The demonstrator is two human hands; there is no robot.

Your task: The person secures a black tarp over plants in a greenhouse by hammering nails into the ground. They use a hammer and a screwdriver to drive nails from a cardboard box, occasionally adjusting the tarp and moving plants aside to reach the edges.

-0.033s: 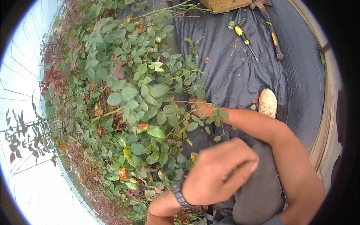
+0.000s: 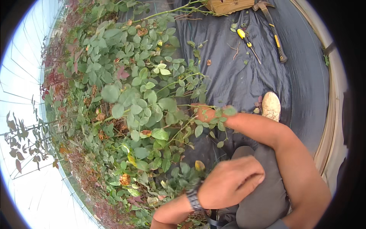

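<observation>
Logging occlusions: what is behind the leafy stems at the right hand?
Behind the leafy stems, part of the right hand and black sheet show; the fingertips, and anything they might hold, are covered.

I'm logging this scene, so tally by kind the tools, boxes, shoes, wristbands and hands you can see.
Hammer: 1
Screwdriver: 1
Cardboard box, cut off by the picture's edge: 1
Shoe: 1
Dark wristband: 1
Bare hands, left hand and right hand: 2
Total: 7
</observation>
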